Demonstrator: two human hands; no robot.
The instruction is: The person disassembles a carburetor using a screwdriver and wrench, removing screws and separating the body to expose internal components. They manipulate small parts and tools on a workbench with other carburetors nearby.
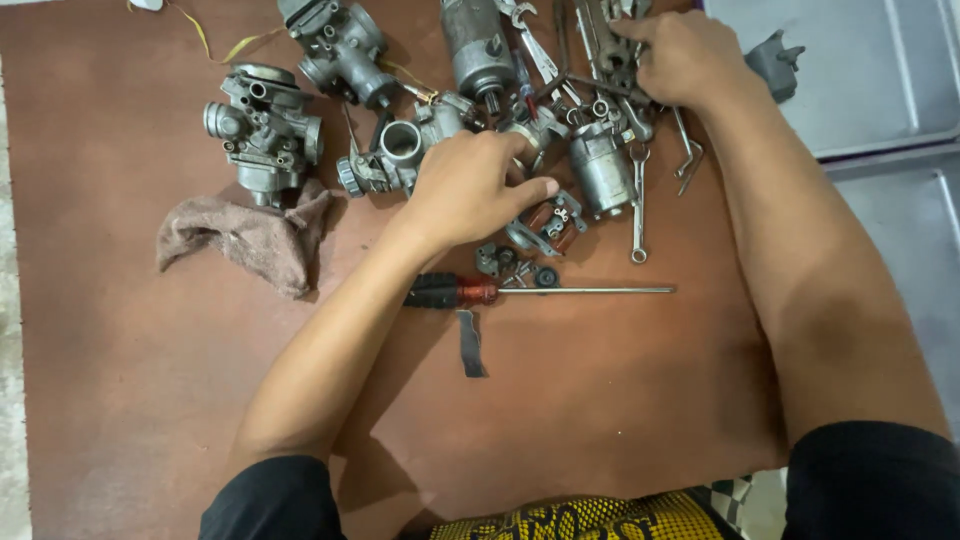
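My left hand (470, 185) rests on the brown table (150, 380), fingers curled over a small metal part next to a carburetor body with a round opening (400, 150). What it grips is hidden under the fingers. My right hand (685, 55) lies at the far edge on a pile of wrenches and pliers (600, 50), fingers closed among them. A grey metal cylinder (602, 172) stands between the two hands. A long screwdriver with a red and black handle (540, 291) lies just below my left hand, near several small loose parts (520, 265).
Two more carburetors (262, 130) (340, 45) sit at the far left, and a brown rag (245, 240) lies beside them. A motor cylinder (478, 45) stands at the back. A spanner (638, 205) and a strip of black tape (470, 343) lie loose. Grey trays (860, 70) border the right.
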